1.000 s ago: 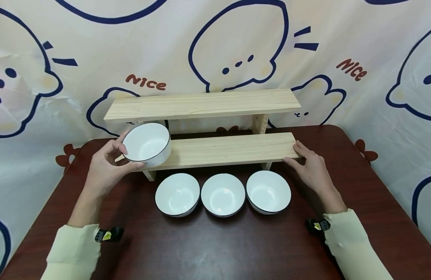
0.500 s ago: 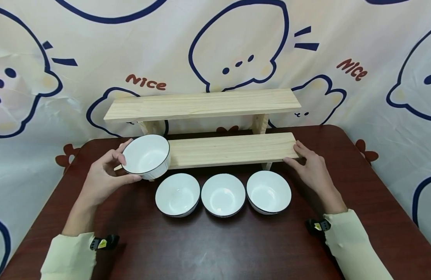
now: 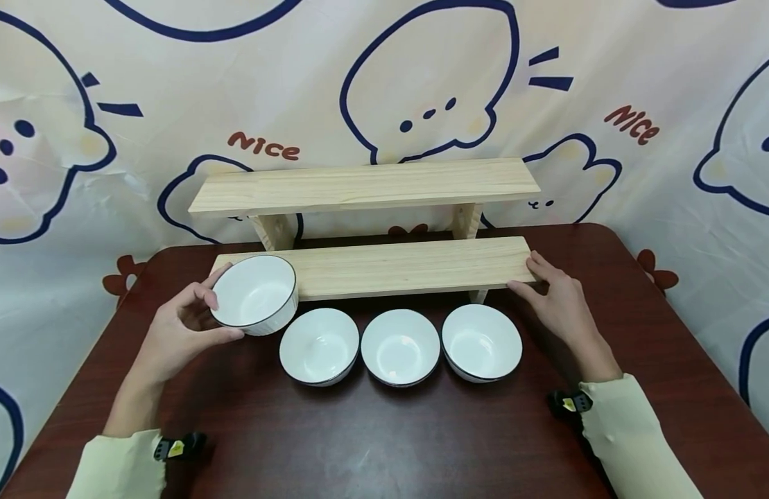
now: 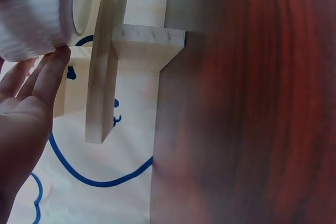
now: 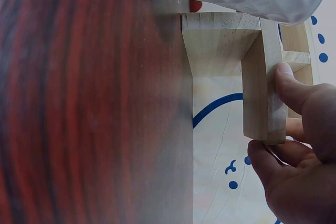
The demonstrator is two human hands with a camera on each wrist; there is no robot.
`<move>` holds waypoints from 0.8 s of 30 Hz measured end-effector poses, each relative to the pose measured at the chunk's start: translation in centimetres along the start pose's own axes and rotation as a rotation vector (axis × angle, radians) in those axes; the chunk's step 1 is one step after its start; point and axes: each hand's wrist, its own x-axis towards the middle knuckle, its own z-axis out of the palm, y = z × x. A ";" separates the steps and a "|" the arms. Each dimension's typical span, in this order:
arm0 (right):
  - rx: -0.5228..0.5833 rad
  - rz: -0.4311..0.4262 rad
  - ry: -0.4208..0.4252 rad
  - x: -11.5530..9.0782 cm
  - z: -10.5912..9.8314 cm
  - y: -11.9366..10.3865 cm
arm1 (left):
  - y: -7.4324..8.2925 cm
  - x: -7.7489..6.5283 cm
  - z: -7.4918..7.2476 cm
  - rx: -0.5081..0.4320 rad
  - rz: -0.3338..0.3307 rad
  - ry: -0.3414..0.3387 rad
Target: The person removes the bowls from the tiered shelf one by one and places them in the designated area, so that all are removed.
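A white bowl with a thin dark rim (image 3: 255,291) is in my left hand (image 3: 172,333), thumb at its near side and fingers at its left. It hangs in front of the left end of the two-tier wooden shelf (image 3: 384,269). In the left wrist view the bowl's ribbed wall (image 4: 34,17) shows above the table, with fingers under it. My right hand (image 3: 559,305) grips the right end of the lower board. From the right wrist view, thumb and fingers lie around that board end (image 5: 262,93).
Three more white bowls stand in a row before the shelf: left (image 3: 320,346), middle (image 3: 400,348) and right (image 3: 482,343). All rest on the dark wooden table (image 3: 359,443). A printed cloth (image 3: 284,90) hangs behind.
My left hand has brought the bowl down and toward me, away from the lower board, so the board's left end now shows. The right hand has kept its place.
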 end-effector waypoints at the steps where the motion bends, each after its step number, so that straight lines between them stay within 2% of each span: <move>1: 0.000 -0.001 0.000 0.0 0.0 0.0 | -0.1 0.0 0.0 -0.014 0.001 -0.007; 16: -0.006 -0.001 0.005 -0.1 0.1 0.3 | -0.8 -1.1 -1.0 -0.110 0.000 -0.054; 24: -0.005 0.001 0.001 0.0 0.0 0.3 | -1.2 -1.8 -1.7 0.030 0.002 -0.060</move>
